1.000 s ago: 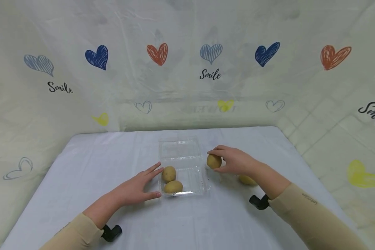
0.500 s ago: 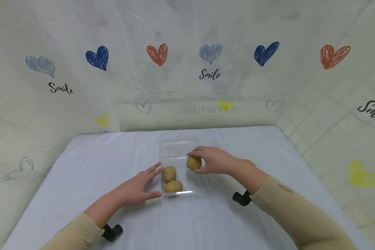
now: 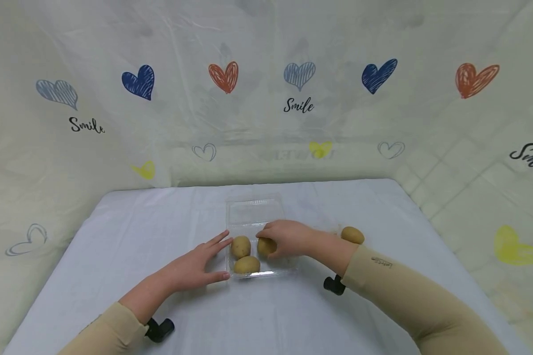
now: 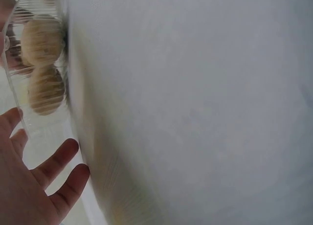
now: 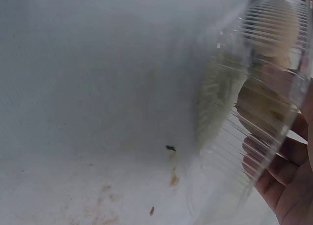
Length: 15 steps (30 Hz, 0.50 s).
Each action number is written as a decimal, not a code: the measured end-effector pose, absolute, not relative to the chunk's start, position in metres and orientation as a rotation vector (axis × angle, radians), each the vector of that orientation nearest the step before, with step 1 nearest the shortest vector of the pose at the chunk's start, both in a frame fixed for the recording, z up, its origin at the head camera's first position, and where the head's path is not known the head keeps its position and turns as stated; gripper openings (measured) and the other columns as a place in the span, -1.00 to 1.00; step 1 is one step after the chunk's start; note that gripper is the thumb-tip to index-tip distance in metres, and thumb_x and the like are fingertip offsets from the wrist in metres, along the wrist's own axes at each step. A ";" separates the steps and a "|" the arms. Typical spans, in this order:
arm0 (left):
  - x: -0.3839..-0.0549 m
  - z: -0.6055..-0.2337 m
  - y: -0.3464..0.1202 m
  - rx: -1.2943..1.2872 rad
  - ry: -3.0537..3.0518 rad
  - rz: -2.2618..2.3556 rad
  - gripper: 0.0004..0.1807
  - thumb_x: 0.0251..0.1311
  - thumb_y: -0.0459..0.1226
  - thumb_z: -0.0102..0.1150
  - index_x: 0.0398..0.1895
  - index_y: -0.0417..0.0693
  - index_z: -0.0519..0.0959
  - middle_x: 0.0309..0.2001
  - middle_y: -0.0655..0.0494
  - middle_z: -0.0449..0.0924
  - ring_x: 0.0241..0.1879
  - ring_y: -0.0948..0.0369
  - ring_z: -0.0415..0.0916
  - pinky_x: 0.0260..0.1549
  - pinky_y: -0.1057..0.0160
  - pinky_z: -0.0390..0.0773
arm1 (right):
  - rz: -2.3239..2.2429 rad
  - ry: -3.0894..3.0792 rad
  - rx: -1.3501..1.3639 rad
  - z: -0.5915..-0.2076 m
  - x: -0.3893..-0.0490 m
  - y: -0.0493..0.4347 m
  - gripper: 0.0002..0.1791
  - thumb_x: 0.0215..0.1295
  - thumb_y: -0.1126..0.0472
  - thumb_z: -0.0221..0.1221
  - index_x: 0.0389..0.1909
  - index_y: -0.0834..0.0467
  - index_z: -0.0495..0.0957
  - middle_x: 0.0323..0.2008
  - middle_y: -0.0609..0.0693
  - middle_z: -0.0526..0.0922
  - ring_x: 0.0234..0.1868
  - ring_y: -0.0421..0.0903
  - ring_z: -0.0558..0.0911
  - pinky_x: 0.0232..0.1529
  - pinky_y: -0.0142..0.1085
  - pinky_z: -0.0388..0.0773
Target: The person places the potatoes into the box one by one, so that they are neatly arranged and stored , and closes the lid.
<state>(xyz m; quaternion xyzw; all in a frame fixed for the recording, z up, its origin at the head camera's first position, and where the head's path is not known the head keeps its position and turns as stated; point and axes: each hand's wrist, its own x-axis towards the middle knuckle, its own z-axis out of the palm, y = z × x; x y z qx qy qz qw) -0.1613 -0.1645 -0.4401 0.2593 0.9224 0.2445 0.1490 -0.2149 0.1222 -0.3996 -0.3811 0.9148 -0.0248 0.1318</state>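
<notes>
A clear plastic clamshell box lies on the table with its lid folded back. Two potatoes fill its left side: one potato behind, another potato in front. My right hand reaches into the right half, fingers and thumb around a third potato, partly hidden by the hand; the right wrist view shows that potato through the ribbed wall. My left hand is spread at the box's left edge, fingertips right at the rim; the left wrist view shows these straight fingers.
One more potato lies on the white tablecloth, right of the box and beyond the right forearm. Small brown dirt specks dot the cloth. A patterned curtain hangs behind the table.
My right hand has carried its potato leftward from beside the box, then down into the right half. The left hand has stayed still at the left edge.
</notes>
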 end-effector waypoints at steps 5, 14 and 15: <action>-0.161 -0.439 -0.164 0.756 2.639 0.725 -0.07 0.18 0.29 0.18 0.57 0.39 0.03 0.60 0.32 -0.22 0.50 0.00 0.00 0.31 -0.19 0.22 | -0.021 2.639 -1.110 -0.405 -0.215 0.118 -0.37 0.18 -0.01 0.39 0.28 0.04 0.52 0.06 -0.10 0.60 -0.02 -0.18 0.56 0.02 -0.32 0.52; -0.162 -0.440 -0.165 0.750 2.647 0.714 -0.06 0.17 0.30 0.18 0.57 0.42 0.03 0.59 0.35 -0.22 0.50 0.04 0.00 0.31 -0.16 0.23 | -0.038 2.670 -1.171 -0.408 -0.215 0.115 -0.36 0.21 -0.01 0.39 0.30 0.06 0.51 0.16 -0.06 0.48 -0.03 -0.15 0.59 0.02 -0.31 0.55; -0.162 -0.440 -0.165 0.753 2.648 0.714 -0.07 0.18 0.30 0.18 0.57 0.42 0.03 0.59 0.35 -0.22 0.50 0.04 0.01 0.31 -0.16 0.23 | -0.039 2.674 -1.178 -0.409 -0.215 0.115 -0.37 0.21 0.00 0.39 0.30 0.05 0.51 0.16 -0.06 0.48 -0.04 -0.15 0.59 0.01 -0.31 0.55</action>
